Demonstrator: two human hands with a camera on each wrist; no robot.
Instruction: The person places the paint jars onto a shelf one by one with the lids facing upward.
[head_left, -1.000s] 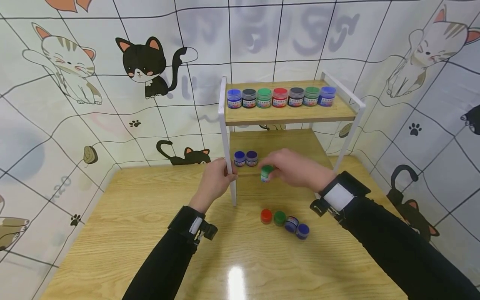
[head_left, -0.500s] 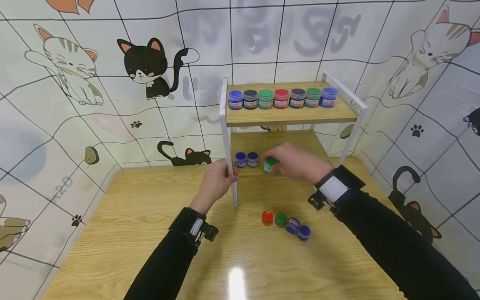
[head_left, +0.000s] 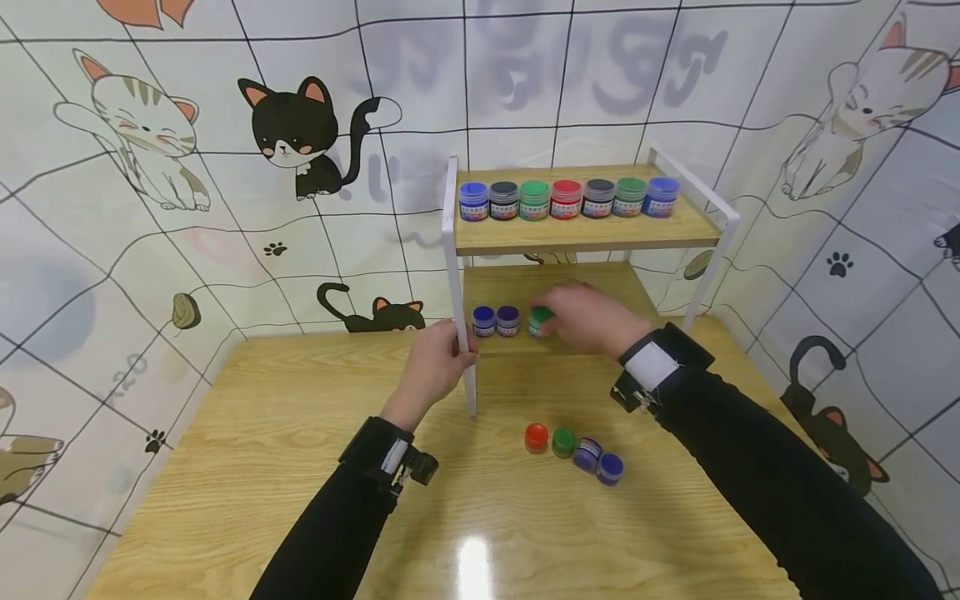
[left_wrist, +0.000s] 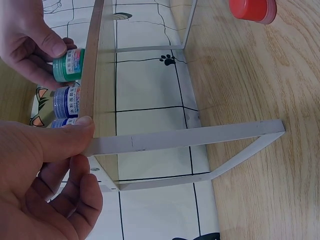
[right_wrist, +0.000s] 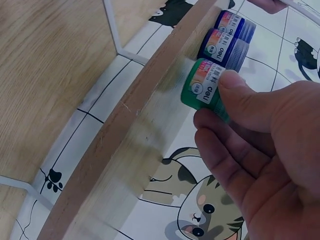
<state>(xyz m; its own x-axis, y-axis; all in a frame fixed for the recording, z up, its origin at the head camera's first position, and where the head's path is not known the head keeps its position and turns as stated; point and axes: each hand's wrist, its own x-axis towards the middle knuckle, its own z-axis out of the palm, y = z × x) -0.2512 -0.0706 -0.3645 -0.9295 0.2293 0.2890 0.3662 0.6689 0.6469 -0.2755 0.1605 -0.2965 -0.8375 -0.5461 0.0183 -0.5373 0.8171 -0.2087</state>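
My right hand (head_left: 588, 318) pinches a green-lidded paint jar (right_wrist: 200, 86) between thumb and fingers. In the right wrist view, the jar stands at the lower shelf's surface, beside two blue-purple paint jars (right_wrist: 224, 46). The head view shows a small gap between this pair and the green paint jar (head_left: 537, 323). At the left end of the rack, my left hand (head_left: 430, 367) grips the white metal leg (head_left: 469, 387); its thumb presses by the lower board's corner in the left wrist view. The right fingers partly hide the green jar.
Several paint jars (head_left: 566, 200) in blue, black, green and red line the upper shelf (head_left: 585, 240). On the table before the rack lie a red jar (head_left: 536, 437), a green jar (head_left: 564, 442) and two blue jars (head_left: 609, 469). A cat-patterned wall sheet (head_left: 420, 167) stands behind.
My right hand has moved the green paint jar from in front of the lower shelf's edge back onto that shelf, near the two blue-purple jars. The left hand keeps its grip on the leg.
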